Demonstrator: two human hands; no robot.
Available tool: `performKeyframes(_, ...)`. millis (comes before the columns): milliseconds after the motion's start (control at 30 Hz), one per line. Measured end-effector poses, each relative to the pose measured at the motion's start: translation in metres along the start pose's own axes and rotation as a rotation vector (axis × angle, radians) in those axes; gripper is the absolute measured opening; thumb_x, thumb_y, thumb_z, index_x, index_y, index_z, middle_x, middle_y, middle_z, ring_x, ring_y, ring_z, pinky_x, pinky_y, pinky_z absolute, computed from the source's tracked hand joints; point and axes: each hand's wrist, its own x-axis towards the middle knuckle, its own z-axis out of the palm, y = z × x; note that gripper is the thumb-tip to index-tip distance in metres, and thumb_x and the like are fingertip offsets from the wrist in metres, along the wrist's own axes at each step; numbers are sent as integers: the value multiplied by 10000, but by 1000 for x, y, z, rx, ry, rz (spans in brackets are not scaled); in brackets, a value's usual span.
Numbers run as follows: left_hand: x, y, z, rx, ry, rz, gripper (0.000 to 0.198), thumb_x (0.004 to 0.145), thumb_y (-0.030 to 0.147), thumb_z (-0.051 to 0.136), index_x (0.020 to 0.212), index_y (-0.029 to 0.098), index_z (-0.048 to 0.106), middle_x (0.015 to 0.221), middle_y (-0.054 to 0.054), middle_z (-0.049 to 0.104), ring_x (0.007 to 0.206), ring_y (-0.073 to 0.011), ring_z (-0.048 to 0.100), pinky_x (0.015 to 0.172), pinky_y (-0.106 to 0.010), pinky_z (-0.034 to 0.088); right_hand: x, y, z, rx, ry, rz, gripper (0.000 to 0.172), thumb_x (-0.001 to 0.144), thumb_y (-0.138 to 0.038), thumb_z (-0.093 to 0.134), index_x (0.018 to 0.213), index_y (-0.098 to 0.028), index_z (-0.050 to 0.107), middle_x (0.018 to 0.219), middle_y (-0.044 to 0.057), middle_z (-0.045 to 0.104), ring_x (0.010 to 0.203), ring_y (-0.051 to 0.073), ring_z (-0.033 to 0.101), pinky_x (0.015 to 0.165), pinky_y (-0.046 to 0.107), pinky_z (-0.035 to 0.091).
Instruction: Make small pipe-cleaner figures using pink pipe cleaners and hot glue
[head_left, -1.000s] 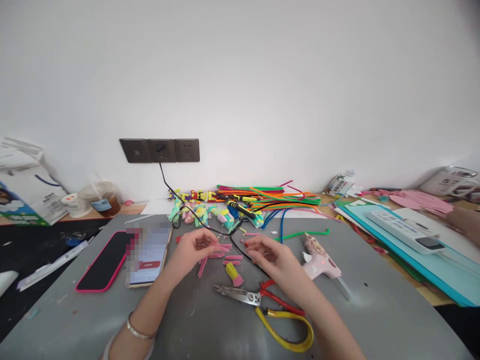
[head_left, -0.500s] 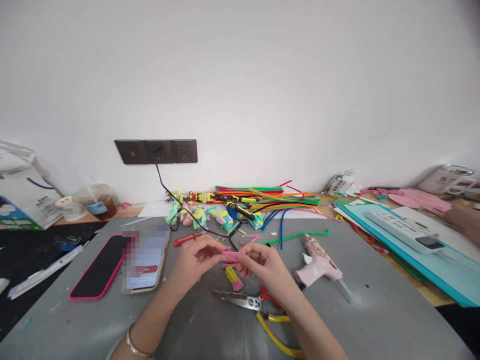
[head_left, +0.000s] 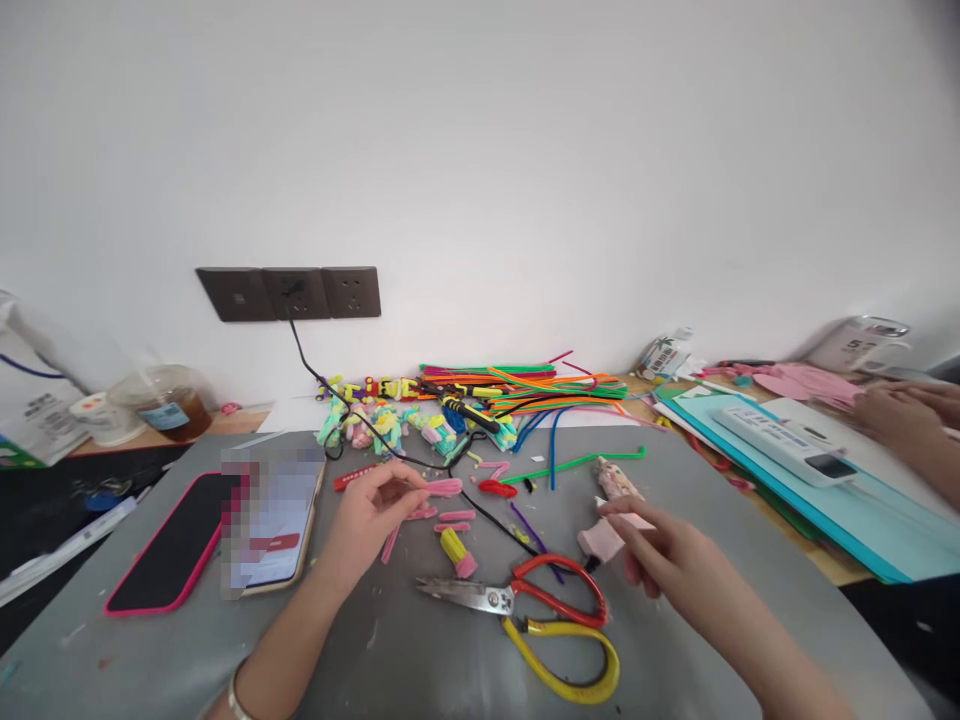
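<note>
Between its thumb and fingers, my left hand (head_left: 379,510) pinches a folded pink pipe cleaner piece (head_left: 445,487). My right hand (head_left: 652,545) reaches over the pink glue gun (head_left: 606,540), its fingers apart; part of the gun is hidden behind them. Below my left hand lie short pink pieces (head_left: 454,518) and a yellow and pink bundle (head_left: 457,553). Scissors (head_left: 495,598) with one red and one yellow handle rest on the grey mat between my forearms. Near the black cable are a red coil (head_left: 498,488) and a purple piece (head_left: 525,530).
Two phones (head_left: 176,540) (head_left: 281,530) lie at left. Pipe cleaners (head_left: 562,390) and pastel figures (head_left: 382,425) line the back. A drink cup (head_left: 169,410) stands back left. At right, another person's hands (head_left: 911,410) are near a white power strip (head_left: 787,445).
My hands have parted. The right one has moved right to the glue gun, while the left one keeps the pink piece. The camera view has shifted, and another person's second hand now shows.
</note>
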Motion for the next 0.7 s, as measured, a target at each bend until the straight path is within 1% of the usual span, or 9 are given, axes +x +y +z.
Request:
performKeyframes(67, 1, 0, -1, 23, 15, -11, 171, 740, 331, 756, 735, 180, 676, 763, -24, 688, 687, -160, 646, 628, -247, 559, 0, 15, -8, -35, -17, 6, 469, 829, -613, 442, 1001, -228, 647, 470, -24, 568, 413, 191, 519, 474, 300, 426)
performKeyframes(133, 2, 0, -3, 57, 38, 2, 160, 738, 324, 750, 739, 179, 683, 763, -30, 686, 716, -167, 642, 638, -245, 550, -4, 21, -3, -68, -6, -94, 449, 875, -565, 416, 1032, -218, 654, 496, -20, 567, 441, 191, 538, 491, 293, 441)
performKeyframes(200, 3, -1, -6, 100, 72, 26, 152, 752, 322, 733, 752, 177, 688, 768, -34, 685, 730, -168, 636, 649, -242, 538, -13, 21, 11, -135, -5, -250, 365, 912, -484, 436, 1016, -220, 665, 560, -5, 587, 502, 189, 573, 514, 278, 458)
performKeyframes(300, 4, -4, -10, 151, 110, 54, 152, 785, 330, 708, 777, 179, 693, 758, -27, 675, 702, -153, 618, 634, -230, 512, -31, 21, 36, -295, -112, -443, 162, 883, -290, 531, 942, -246, 675, 750, 30, 662, 622, 188, 649, 565, 258, 500)
performKeyframes(333, 5, -5, -11, 159, 120, 61, 150, 789, 330, 705, 778, 181, 691, 751, -22, 670, 688, -149, 611, 623, -226, 505, -37, 22, 43, -346, -101, -481, 165, 854, -216, 548, 955, -255, 672, 885, 51, 691, 711, 198, 686, 604, 260, 521)
performKeyframes(400, 6, -6, -13, 172, 136, 72, 147, 790, 328, 705, 773, 183, 686, 743, -16, 665, 669, -143, 602, 611, -223, 496, -44, 25, 55, -415, -50, -541, 269, 800, -115, 547, 996, -264, 656, 1027, 65, 696, 827, 215, 716, 660, 267, 547)
performKeyframes(567, 7, -6, -18, 162, 174, 84, 177, 774, 353, 729, 786, 181, 689, 778, -29, 681, 727, -168, 637, 653, -236, 516, -53, 26, 64, -472, -11, -586, 318, 651, -33, 541, 882, -239, 616, 875, 33, 703, 695, 195, 699, 570, 232, 516)
performKeyframes(633, 8, -6, -23, 145, 218, 85, 207, 770, 377, 743, 799, 179, 690, 780, -29, 672, 716, -162, 627, 631, -225, 503, -59, 22, 59, -422, -37, -607, 362, 590, -16, 529, 855, -242, 625, 847, 16, 718, 693, 185, 697, 584, 216, 513)
performKeyframes(700, 9, -7, -27, 135, 260, 90, 225, 764, 393, 755, 798, 180, 689, 770, -18, 654, 681, -143, 599, 602, -208, 484, -64, 19, 46, -326, -66, -609, 372, 598, -25, 526, 861, -255, 653, 822, -8, 729, 669, 156, 688, 583, 185, 504)
